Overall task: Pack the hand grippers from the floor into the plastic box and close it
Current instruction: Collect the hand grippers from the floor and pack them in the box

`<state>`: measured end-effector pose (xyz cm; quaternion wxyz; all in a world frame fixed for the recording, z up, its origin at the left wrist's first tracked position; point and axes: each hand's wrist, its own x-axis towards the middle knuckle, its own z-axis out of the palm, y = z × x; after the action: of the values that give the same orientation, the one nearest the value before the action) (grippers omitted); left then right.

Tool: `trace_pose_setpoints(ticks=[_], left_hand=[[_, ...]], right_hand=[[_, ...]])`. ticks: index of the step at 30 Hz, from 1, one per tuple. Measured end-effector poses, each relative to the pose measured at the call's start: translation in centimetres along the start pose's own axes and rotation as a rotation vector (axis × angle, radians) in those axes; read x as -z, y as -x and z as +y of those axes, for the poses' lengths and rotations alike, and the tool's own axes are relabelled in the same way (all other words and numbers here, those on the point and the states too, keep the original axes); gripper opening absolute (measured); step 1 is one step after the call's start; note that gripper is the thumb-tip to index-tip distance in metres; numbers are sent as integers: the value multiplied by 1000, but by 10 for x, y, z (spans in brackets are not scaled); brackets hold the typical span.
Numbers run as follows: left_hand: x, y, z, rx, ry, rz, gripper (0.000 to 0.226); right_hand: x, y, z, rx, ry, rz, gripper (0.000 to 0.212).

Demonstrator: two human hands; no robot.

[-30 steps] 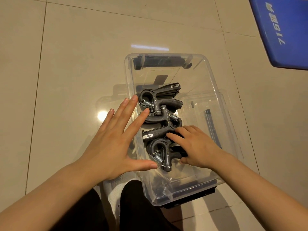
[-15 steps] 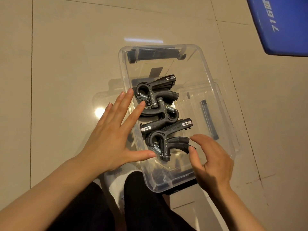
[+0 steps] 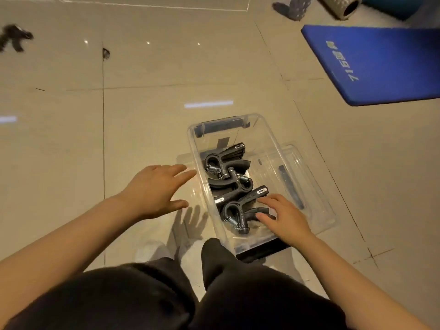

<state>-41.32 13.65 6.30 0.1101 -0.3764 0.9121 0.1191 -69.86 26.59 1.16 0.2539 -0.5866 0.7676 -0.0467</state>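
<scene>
A clear plastic box [image 3: 269, 129] stands open on the tiled floor in front of my knees. Three black hand grippers lie in it in a row: the far one [image 3: 223, 160], the middle one [image 3: 234, 185] and the near one [image 3: 238, 210]. My right hand [image 3: 283, 217] reaches into the box, its fingers lying on the near gripper's handles. My left hand [image 3: 154, 189] hovers with spread fingers beside the box's left wall, holding nothing. The clear lid [image 3: 307, 184] lies flat under and to the right of the box. Another black hand gripper [image 3: 14, 39], blurred, lies on the floor far left.
A blue mat [image 3: 381, 65] lies at the right. Foam rollers [image 3: 342, 5] sit at the top right edge. A small dark item [image 3: 106, 53] lies on a tile seam at the upper left. My dark-trousered legs [image 3: 214, 294] fill the bottom.
The view has tilted up and pulled back, showing more floor. My right hand has returned into the box onto the near gripper. My left hand has moved off the box's left rim.
</scene>
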Motion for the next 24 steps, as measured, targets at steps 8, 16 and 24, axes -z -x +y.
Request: trace_pose_setpoints(ticks=[8, 16, 24], left_hand=[[152, 103, -1, 215, 5, 112, 58], [168, 227, 28, 450, 176, 469, 46], [100, 324, -82, 847, 200, 414, 36]], right_hand=[[116, 28, -133, 207, -598, 149, 17], [141, 86, -297, 589, -556, -56, 20], [84, 81, -437, 668, -498, -78, 13]])
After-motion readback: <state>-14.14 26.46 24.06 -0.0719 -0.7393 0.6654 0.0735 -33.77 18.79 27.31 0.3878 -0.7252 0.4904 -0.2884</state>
